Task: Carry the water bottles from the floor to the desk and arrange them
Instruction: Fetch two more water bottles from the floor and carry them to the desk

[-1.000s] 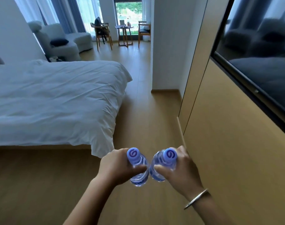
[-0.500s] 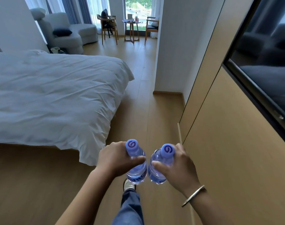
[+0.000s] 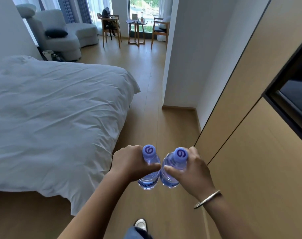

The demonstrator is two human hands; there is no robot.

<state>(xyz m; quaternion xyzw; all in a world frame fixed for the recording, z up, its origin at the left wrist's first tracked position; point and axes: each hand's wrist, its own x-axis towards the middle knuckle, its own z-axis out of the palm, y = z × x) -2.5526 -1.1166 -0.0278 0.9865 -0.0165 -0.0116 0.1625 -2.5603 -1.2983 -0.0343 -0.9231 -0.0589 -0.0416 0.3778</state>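
Each hand's grip holds one capped water bottle.

From my feed I see both forearms bare, no sleeves in view. A thin silver bangle circles the right wrist, lower right of the frame. At the bottom centre there is a blue denim trouser leg and a white shoe with a dark edge.
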